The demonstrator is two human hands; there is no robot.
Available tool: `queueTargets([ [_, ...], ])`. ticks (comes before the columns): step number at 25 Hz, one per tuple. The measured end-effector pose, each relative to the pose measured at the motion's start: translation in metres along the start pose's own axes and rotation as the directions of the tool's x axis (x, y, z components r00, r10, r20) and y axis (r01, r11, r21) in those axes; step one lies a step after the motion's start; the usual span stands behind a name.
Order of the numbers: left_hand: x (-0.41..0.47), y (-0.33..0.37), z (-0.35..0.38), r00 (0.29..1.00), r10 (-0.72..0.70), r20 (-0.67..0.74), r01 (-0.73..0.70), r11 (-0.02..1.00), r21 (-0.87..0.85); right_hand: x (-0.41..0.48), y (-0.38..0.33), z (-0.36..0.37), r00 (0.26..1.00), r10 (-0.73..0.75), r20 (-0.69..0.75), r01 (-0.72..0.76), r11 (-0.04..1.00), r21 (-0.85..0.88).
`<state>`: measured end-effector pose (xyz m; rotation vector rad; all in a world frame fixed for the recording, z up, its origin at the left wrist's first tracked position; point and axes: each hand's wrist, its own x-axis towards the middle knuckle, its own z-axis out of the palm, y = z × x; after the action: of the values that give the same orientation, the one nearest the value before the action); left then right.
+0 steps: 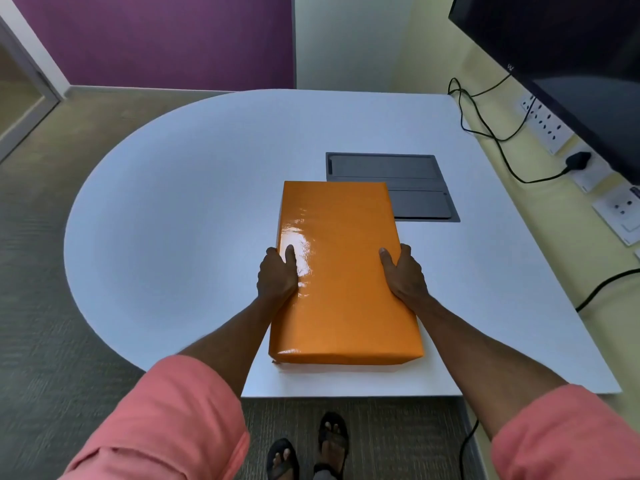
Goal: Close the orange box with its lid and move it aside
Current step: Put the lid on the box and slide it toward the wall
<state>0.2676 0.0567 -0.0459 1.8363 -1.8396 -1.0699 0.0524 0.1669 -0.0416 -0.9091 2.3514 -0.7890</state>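
The orange box, lid on, lies near the front edge of the white bench, clasped by the left hand and right hand along its long sides, its far corner overlapping a grey recessed panel, with black cables trailing at the right edge.

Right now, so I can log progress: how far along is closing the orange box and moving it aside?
Done: the lid looks seated over the orange box. In hand: the left hand and right hand grip its long sides. Left: moving it aside; it sits mid-table, near the grey panel.
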Motion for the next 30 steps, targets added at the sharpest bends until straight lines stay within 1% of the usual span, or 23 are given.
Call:
queueTargets([
  [2, 0.006, 0.006, -0.004, 0.998, -0.059, 0.009, 0.057, 0.993, 0.102, 0.005, -0.007, -0.004, 1.000, 0.017, 0.001, -0.017, 0.997, -0.074],
  [3, 0.013, 0.011, -0.008, 0.999, -0.053, 0.009, 0.051, 0.987, 0.151, 0.009, -0.012, -0.007, 1.000, -0.012, -0.001, 0.012, 0.995, -0.102],
  [4, 0.019, 0.015, -0.012, 1.000, -0.012, 0.012, 0.010, 0.984, 0.177, 0.013, -0.019, -0.010, 0.998, -0.066, 0.005, 0.066, 0.989, -0.129],
  [6, 0.034, 0.024, -0.017, 0.986, 0.154, 0.056, -0.161, 0.974, 0.162, 0.027, -0.034, -0.015, 0.983, -0.170, 0.066, 0.180, 0.964, -0.197],
  [7, 0.041, 0.029, -0.018, 0.965, 0.244, 0.099, -0.257, 0.953, 0.160, 0.034, -0.041, -0.016, 0.975, -0.194, 0.111, 0.215, 0.948, -0.235],
  [8, 0.046, 0.033, -0.017, 0.940, 0.307, 0.145, -0.331, 0.924, 0.189, 0.040, -0.048, -0.016, 0.968, -0.202, 0.152, 0.236, 0.935, -0.266],
  [9, 0.050, 0.037, -0.015, 0.924, 0.334, 0.187, -0.373, 0.894, 0.248, 0.046, -0.053, -0.015, 0.963, -0.199, 0.183, 0.246, 0.925, -0.291],
  [11, 0.053, 0.040, -0.007, 0.923, 0.308, 0.232, -0.375, 0.855, 0.358, 0.054, -0.057, -0.010, 0.959, -0.175, 0.224, 0.246, 0.906, -0.345],
  [14, 0.052, 0.036, 0.004, 0.937, 0.288, 0.198, -0.346, 0.843, 0.412, 0.055, -0.052, -0.002, 0.963, -0.154, 0.222, 0.236, 0.876, -0.420],
  [16, 0.052, 0.036, 0.006, 0.941, 0.292, 0.168, -0.337, 0.836, 0.432, 0.056, -0.050, 0.000, 0.967, -0.154, 0.201, 0.230, 0.867, -0.443],
  [19, 0.054, 0.035, 0.007, 0.944, 0.293, 0.155, -0.331, 0.825, 0.458, 0.059, -0.051, 0.001, 0.966, -0.148, 0.210, 0.230, 0.864, -0.448],
  [24, 0.050, 0.032, 0.002, 0.937, 0.277, 0.213, -0.343, 0.843, 0.415, 0.056, -0.053, -0.001, 0.958, -0.127, 0.258, 0.234, 0.864, -0.446],
  [25, 0.049, 0.032, 0.000, 0.936, 0.273, 0.224, -0.345, 0.843, 0.414, 0.054, -0.054, -0.003, 0.960, -0.130, 0.248, 0.230, 0.870, -0.436],
  [27, 0.041, 0.029, -0.003, 0.934, 0.276, 0.228, -0.349, 0.844, 0.407, 0.045, -0.053, -0.005, 0.972, -0.151, 0.180, 0.211, 0.897, -0.389],
  [30, 0.014, 0.011, -0.001, 0.935, 0.295, 0.197, -0.350, 0.857, 0.379, 0.018, -0.041, -0.005, 0.985, -0.157, 0.076, 0.174, 0.928, -0.330],
])
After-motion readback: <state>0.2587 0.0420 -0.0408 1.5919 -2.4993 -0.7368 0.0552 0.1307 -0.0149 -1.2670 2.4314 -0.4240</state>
